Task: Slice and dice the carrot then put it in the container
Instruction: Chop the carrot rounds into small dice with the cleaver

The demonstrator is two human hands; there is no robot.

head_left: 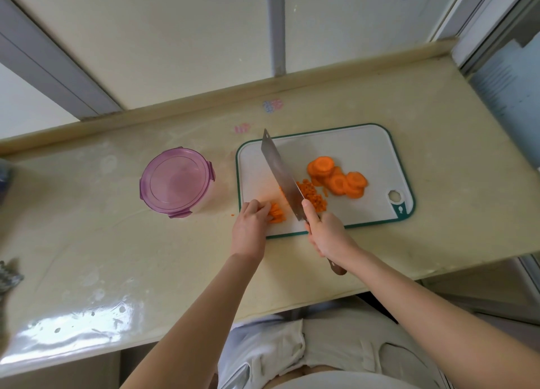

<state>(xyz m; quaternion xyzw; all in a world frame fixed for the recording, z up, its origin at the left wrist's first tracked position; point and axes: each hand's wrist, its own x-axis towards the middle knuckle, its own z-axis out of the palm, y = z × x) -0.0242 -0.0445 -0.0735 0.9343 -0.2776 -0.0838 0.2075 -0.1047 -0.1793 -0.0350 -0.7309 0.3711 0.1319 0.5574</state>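
While counter (pixel 117 242) bears white cutting board (pixel 350 155), lidded purple container (pixel 175 181) stands left of it, apart | right hand (pixel 327 236) grips cleaver (pixel 280 172), blade between carrot piles | left hand (pixel 249 228), fingers curled, holds carrot strips (pixel 277 213) at board's near-left | carrot rounds (pixel 339 181), dice (pixel 314 197) on board

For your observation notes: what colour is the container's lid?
The lid is translucent purple, seen best in the head view.
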